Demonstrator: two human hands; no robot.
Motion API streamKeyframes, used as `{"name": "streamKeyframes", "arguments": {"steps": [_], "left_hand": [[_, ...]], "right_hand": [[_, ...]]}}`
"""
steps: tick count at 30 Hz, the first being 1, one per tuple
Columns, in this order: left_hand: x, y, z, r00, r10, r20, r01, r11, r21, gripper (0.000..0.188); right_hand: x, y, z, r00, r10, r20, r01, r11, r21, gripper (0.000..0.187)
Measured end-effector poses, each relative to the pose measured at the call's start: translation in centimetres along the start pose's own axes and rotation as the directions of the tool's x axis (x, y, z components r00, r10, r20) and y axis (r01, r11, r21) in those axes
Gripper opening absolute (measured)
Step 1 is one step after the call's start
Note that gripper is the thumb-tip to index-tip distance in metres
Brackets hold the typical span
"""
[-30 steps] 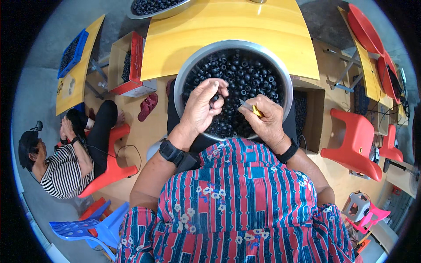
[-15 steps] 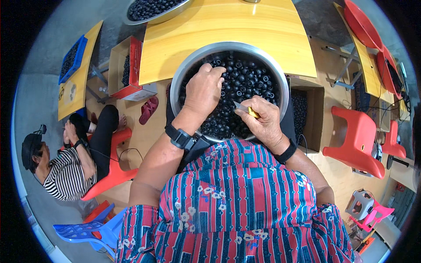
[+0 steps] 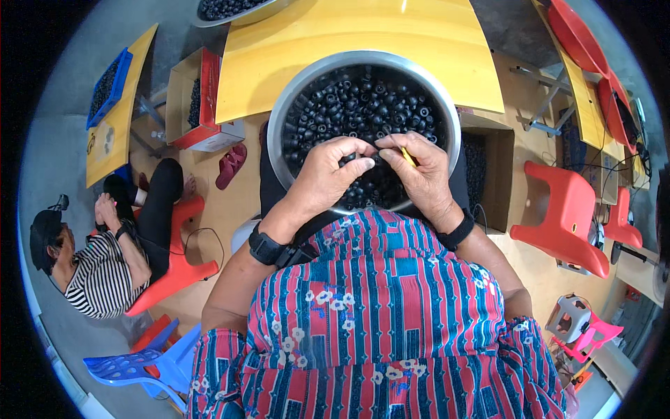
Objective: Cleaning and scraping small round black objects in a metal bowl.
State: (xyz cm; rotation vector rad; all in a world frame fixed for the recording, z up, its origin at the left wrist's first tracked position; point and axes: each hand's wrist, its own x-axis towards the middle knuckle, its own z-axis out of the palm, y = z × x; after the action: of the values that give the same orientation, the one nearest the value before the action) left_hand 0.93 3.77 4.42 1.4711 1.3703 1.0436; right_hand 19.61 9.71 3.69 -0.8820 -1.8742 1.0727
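Observation:
A wide metal bowl (image 3: pixel 278 126) sits at my lap, filled with small round black parts (image 3: pixel 338 112), many with a hole in one end. Over the near half of the bowl, my left hand (image 3: pixel 326 173) is closed, thumb and forefinger pinching one of the black parts, mostly hidden by the fingers. My right hand (image 3: pixel 424 174) is closed around a small knife with a yellow handle (image 3: pixel 408 157). Its blade end lies by the left fingertips. Both hands nearly meet, and whether the blade touches the part I cannot tell.
Beyond the bowl stands a yellow table (image 3: pixel 356 35) with another metal bowl (image 3: pixel 262 15) of black parts. Cardboard boxes (image 3: pixel 499 167) flank it below. At left a person (image 3: pixel 105 265) sits on a red chair (image 3: pixel 178 279). A red stool (image 3: pixel 562 216) stands at right.
My left hand has come out of the heap, back toward me and to the right, with a black part pinched. The knife in my right hand has turned toward the left fingertips.

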Motion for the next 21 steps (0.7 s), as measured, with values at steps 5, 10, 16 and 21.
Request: {"name": "streamKeyframes", "arguments": {"steps": [5,10,16,21], "left_hand": [[-0.9,-0.5,0.4,0.967,-0.244,0.071,0.251,0.874,-0.416,0.020],[-1.0,-1.6,1.4,0.940,-0.296,0.169,0.313,0.554,-0.771,0.022],[-0.9,-2.2,2.2,0.918,-0.318,0.237,0.360,0.419,-0.834,0.022],[-1.4,-2.0,2.2,0.905,-0.308,0.293,0.398,0.372,-0.839,0.021]], "right_hand": [[-0.1,-0.1,0.0,0.994,0.056,0.094,-0.057,0.998,0.015,0.013],[-0.4,0.1,0.3,0.985,0.129,0.113,-0.144,0.980,0.135,0.022],[-0.5,0.6,0.6,0.989,0.057,0.140,-0.074,0.990,0.124,0.030],[-0.2,-0.3,0.2,0.991,0.053,0.121,-0.051,0.999,-0.019,0.028]]}}
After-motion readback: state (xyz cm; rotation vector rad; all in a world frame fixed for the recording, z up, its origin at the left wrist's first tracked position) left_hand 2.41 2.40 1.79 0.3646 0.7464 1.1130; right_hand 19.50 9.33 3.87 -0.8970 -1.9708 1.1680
